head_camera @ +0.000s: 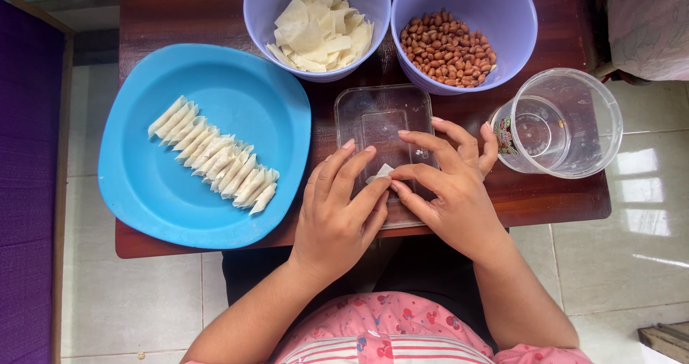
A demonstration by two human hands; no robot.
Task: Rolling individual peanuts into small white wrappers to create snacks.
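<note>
- Blue plate (151,192), left, carrying a row of folded wrappers (214,157).
- Lilac bowl of peanuts (448,47), top right.
- Lilac bowl of wrapper squares (317,25), top centre.
- Clear tub (560,122), right bench (186,9) edge.

Clear plastic tub (567,124) at right edge of counter (194,12), lying tilted; a small multicoloured label (505,136) sits on its outer wall. No other packages, signs or screens.

blue plate (158,192), lilac bowls (502,20), brown peanuts (448,48)
</note>
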